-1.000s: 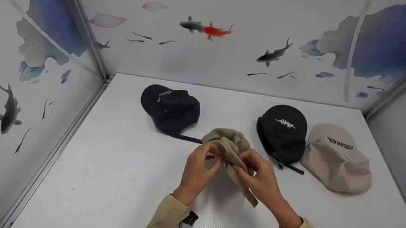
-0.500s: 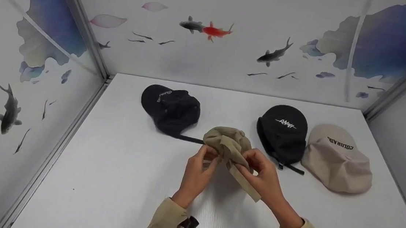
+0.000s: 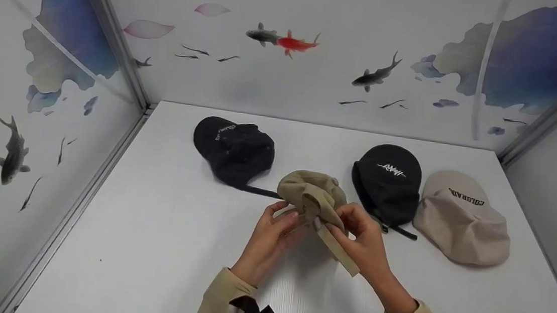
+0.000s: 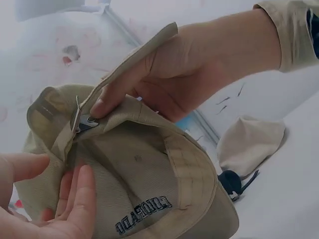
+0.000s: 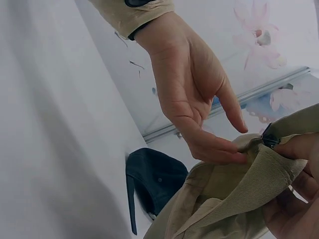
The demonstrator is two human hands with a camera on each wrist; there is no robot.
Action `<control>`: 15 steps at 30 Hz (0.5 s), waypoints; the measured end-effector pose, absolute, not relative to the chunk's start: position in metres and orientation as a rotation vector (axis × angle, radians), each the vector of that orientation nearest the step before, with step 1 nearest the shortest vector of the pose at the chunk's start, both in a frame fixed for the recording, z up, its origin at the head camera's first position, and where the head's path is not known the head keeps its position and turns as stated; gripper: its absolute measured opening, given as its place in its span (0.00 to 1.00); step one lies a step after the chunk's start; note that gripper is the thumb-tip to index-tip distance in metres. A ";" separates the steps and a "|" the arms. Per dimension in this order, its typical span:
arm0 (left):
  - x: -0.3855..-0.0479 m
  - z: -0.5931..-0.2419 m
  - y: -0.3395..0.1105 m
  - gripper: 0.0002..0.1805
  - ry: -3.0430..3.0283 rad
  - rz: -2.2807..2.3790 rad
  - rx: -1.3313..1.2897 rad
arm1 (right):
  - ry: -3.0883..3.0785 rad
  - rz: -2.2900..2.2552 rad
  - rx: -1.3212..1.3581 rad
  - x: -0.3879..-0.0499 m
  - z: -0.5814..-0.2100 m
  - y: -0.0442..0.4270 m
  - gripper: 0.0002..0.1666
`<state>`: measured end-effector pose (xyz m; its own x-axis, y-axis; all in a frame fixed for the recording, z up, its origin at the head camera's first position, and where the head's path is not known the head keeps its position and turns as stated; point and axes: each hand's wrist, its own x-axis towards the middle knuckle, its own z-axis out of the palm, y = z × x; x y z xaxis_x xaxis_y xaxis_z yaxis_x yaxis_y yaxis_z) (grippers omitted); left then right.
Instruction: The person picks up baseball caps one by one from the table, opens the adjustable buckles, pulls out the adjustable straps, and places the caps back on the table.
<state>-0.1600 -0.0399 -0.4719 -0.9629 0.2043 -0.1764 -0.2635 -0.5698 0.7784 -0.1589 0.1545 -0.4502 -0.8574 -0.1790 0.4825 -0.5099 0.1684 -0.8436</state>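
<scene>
A khaki baseball cap (image 3: 306,181) is held over the middle of the table with its back strap (image 3: 343,255) towards me. My right hand (image 3: 362,239) pinches the strap by the metal buckle (image 4: 84,123), thumb on top. On the cap's other side, my left hand (image 3: 268,241) has its fingertips against the edge of the back opening. Its thumb stands apart from the fingers, as the right wrist view shows. Dark lettering (image 4: 143,215) appears inside the crown in the left wrist view. The strap's loose end sticks out past the right thumb.
A black cap (image 3: 236,150) with its strap out lies back left. Another black cap (image 3: 391,186) and a beige cap (image 3: 469,223) lie side by side at the right. White printed panels (image 3: 315,79) enclose the white table (image 3: 149,246).
The left thumb and fingers have let go of the strap area and spread slightly. The strap's loose end has swung a little to the right. The right hand keeps its pinch.
</scene>
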 end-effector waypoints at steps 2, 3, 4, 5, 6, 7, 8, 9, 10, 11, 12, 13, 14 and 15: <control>-0.160 -0.472 -0.039 0.30 1.213 2.600 -0.132 | -2.178 1.745 0.661 -0.159 -0.450 0.154 0.11; -0.160 -0.472 -0.040 0.30 1.180 2.610 -0.139 | -2.179 1.746 0.659 -0.159 -0.450 0.155 0.11; -0.161 -0.472 -0.040 0.30 1.148 2.619 -0.138 | -2.180 1.748 0.657 -0.159 -0.450 0.155 0.11; -0.161 -0.472 -0.041 0.30 1.122 2.623 -0.131 | -2.183 1.748 0.652 -0.159 -0.450 0.155 0.11; -0.161 -0.472 -0.041 0.28 1.097 2.624 -0.123 | -2.185 1.748 0.649 -0.159 -0.450 0.155 0.11; -0.161 -0.473 -0.042 0.27 1.083 2.622 -0.111 | -2.186 1.749 0.649 -0.160 -0.450 0.156 0.11; -0.162 -0.473 -0.043 0.25 1.071 2.619 -0.103 | -2.188 1.751 0.650 -0.160 -0.450 0.156 0.11; -0.162 -0.473 -0.044 0.23 1.065 2.618 -0.093 | -2.189 1.755 0.655 -0.160 -0.450 0.156 0.11; -0.162 -0.473 -0.044 0.22 1.061 2.618 -0.084 | -2.191 1.758 0.660 -0.160 -0.450 0.156 0.11; -0.163 -0.474 -0.045 0.20 1.061 2.618 -0.082 | -2.193 1.763 0.665 -0.160 -0.450 0.157 0.11; -0.163 -0.474 -0.045 0.19 1.062 2.619 -0.085 | -2.194 1.767 0.671 -0.160 -0.450 0.157 0.11; -0.164 -0.474 -0.045 0.17 1.067 2.620 -0.090 | -2.194 1.774 0.679 -0.160 -0.450 0.157 0.11; -0.165 -0.475 -0.046 0.16 1.069 2.622 -0.098 | -2.194 1.778 0.686 -0.160 -0.450 0.157 0.11; -0.165 -0.475 -0.046 0.15 1.074 2.624 -0.107 | -2.192 1.784 0.694 -0.159 -0.450 0.158 0.10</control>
